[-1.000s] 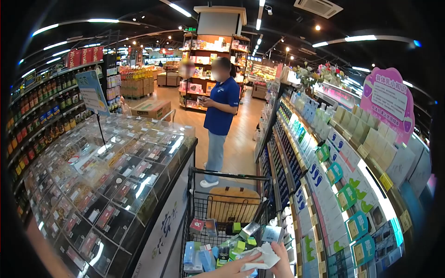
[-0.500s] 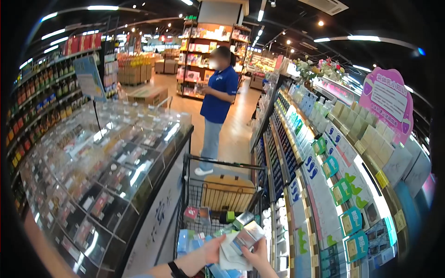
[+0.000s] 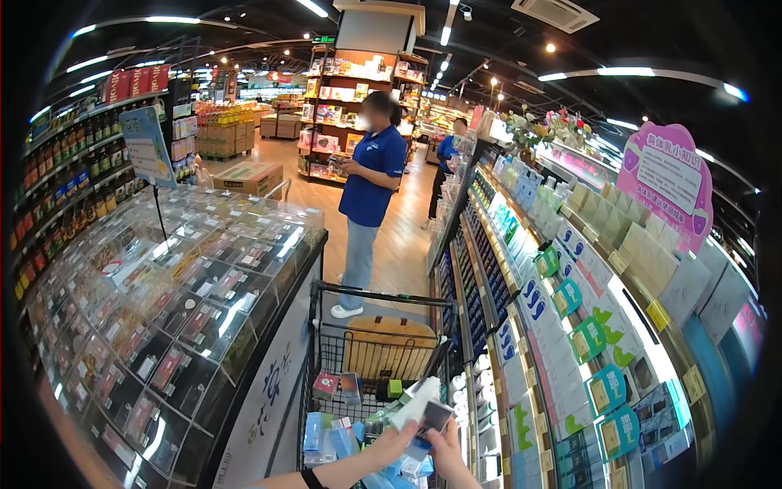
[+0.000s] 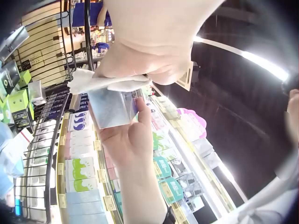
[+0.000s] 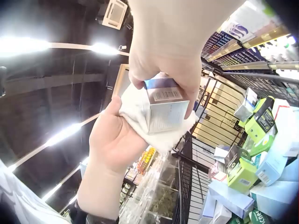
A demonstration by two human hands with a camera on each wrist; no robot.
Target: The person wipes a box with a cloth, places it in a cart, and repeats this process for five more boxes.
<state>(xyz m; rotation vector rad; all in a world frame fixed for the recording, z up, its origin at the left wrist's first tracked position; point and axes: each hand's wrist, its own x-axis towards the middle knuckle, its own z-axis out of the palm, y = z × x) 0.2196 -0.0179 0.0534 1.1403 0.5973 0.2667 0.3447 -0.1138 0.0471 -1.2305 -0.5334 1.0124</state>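
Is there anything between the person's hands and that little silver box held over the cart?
Yes, on one side. A white cloth lies between the left hand and the silver box. The right hand grips the box directly, with nothing visible between them.

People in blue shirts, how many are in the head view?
2. One person stands just beyond the cart; the other person is farther back, by the end of the right shelves. More may be hidden.
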